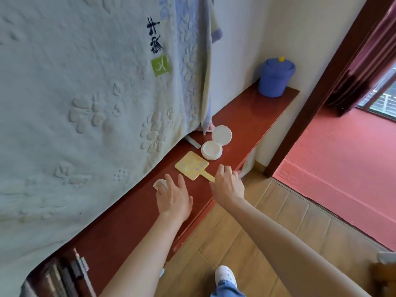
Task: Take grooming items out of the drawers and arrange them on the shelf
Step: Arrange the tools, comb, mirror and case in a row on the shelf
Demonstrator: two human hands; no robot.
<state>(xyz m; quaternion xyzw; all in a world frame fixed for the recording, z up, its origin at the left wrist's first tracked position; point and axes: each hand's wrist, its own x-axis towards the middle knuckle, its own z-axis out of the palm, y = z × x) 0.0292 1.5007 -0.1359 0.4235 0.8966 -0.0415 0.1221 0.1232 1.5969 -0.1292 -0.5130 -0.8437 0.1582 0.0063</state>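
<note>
Slippage off the front lip is judged the main risk. The hand mirror (191, 166) lies flat on the red shelf (252, 112), between the open white compact (212, 150) on its far side and the comb (159, 183) to its near left. Its slim handle ends close to the shelf's near-right edge, so a pull or knock there could drag it over onto the tiled floor. The right hand (228, 185) is curled over that handle end; whether the fingers actually pinch it is hidden, and this cannot be told. The left hand (173, 200) is held flat with fingers spread wide, holding nothing, just beside the comb, which could be brushed under the hanging towel (85, 103). The compact's raised lid could also be struck if the mirror is pushed farther. The mirror's long axis is laid diagonally across the shelf: the square head points far-left toward the towel, the handle near-right toward the edge
</note>
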